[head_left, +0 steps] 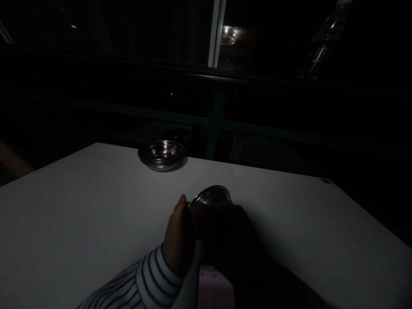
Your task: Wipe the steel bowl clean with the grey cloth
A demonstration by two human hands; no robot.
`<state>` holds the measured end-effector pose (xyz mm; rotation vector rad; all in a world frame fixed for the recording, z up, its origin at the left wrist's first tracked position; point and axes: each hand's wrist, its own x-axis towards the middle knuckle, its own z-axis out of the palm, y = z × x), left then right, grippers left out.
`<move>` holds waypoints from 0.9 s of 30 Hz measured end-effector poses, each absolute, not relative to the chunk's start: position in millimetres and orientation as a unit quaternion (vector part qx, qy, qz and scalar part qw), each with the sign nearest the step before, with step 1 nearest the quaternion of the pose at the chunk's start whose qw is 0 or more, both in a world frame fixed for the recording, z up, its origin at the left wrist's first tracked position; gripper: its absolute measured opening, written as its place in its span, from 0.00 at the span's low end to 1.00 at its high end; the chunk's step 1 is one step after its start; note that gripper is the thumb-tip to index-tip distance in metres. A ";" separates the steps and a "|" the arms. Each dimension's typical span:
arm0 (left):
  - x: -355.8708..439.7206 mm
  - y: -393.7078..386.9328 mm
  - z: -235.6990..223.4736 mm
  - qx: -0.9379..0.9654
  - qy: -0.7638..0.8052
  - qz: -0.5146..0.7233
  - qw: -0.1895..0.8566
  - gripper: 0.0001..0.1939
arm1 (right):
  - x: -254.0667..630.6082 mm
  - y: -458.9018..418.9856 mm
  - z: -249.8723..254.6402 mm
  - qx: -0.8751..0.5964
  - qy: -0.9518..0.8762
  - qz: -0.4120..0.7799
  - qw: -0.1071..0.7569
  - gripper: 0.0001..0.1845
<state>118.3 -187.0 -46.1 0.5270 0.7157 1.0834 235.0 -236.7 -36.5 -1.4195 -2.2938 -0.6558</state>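
A shiny metal bowl is held tilted above the near middle of the white table. My left hand, below a striped cuff, is closed on the bowl's left side with the thumb up along the rim. Deep shadow covers my right hand, which reaches over the bowl from the right. Its fingers are lost in the dark, so whether it grips the bowl or something inside cannot be made out. Farther back stands a stack of similar metal bowls.
Close to me at the bottom is a pale pinkish, flat object, perhaps a phone. A dark railing runs behind the table's far edge. A clear bottle appears at upper right. The scene is very dim.
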 end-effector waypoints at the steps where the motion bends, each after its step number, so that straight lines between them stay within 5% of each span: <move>1: 117.9 -186.5 -46.7 0.240 0.326 0.488 0.773 0.17 | 234.8 -236.7 -35.5 -0.503 -0.813 -0.231 0.184 0.20; 15: 117.9 -190.2 -30.2 0.140 0.276 0.468 0.828 0.16 | 260.6 -232.4 3.6 -0.587 -0.781 -0.106 0.184 0.15; 27: 120.8 -187.7 -33.7 0.158 0.274 0.457 0.831 0.14 | 256.3 -232.5 -14.7 -0.516 -0.801 -0.194 0.233 0.17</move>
